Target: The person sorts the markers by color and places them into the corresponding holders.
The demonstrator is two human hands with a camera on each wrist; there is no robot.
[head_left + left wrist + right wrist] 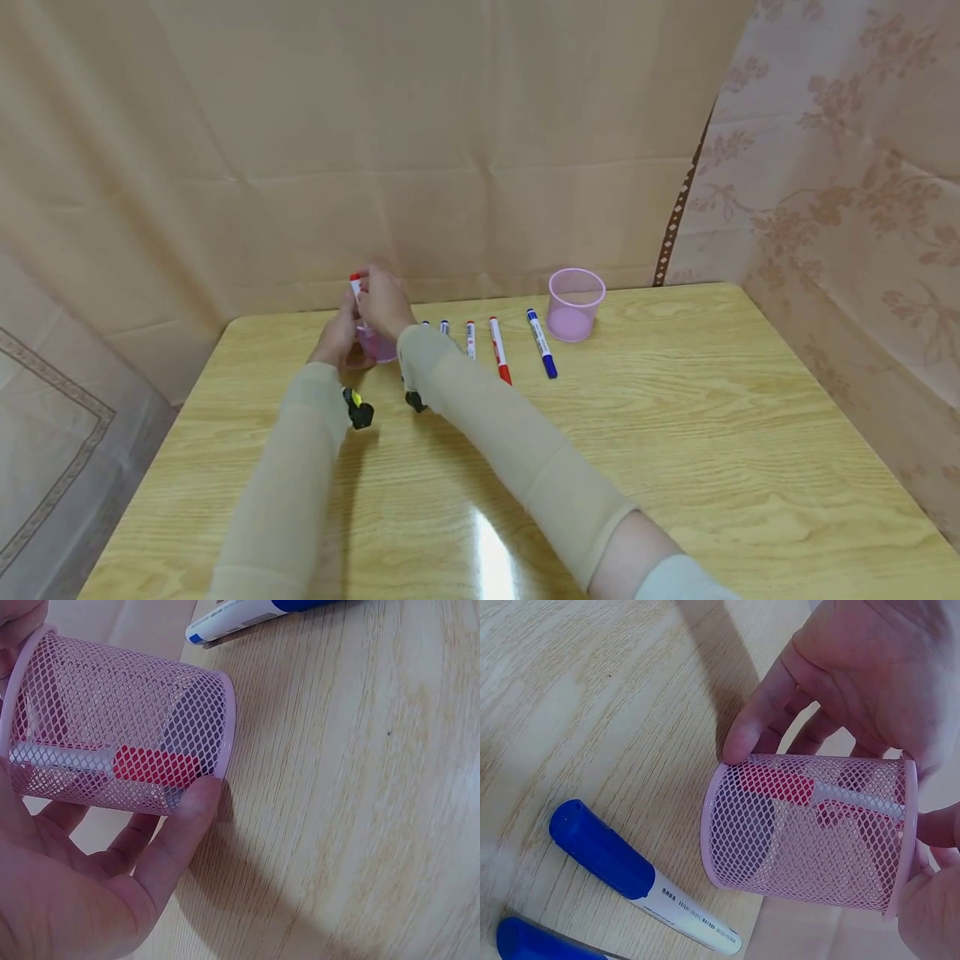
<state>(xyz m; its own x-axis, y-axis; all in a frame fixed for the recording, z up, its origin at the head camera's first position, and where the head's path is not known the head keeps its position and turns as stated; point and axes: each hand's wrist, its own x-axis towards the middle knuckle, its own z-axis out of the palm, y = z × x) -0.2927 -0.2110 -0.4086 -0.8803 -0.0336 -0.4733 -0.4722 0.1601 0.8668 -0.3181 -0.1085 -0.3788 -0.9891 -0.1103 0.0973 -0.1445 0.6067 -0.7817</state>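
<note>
In the head view my left hand [335, 340] holds a pink mesh pen cup [378, 346] at the left of the table. The left wrist view shows its thumb and fingers curved around the cup's side, the thumb near the base. My right hand [386, 304] is at the cup's rim and pinches the upper end of a red marker [356, 285]. Through the mesh, the marker's red cap [776, 784] is inside, pointing down toward the base. In the right wrist view the right fingers [930, 907] show only partly at the rim.
Right of the cup lies a row of markers: blue ones [604, 847] partly behind the right forearm, a white-and-red marker [471, 337], a red marker [498, 350] and a blue marker [542, 343]. A second pink mesh cup [575, 305] stands near the back edge. Curtains hang behind the table.
</note>
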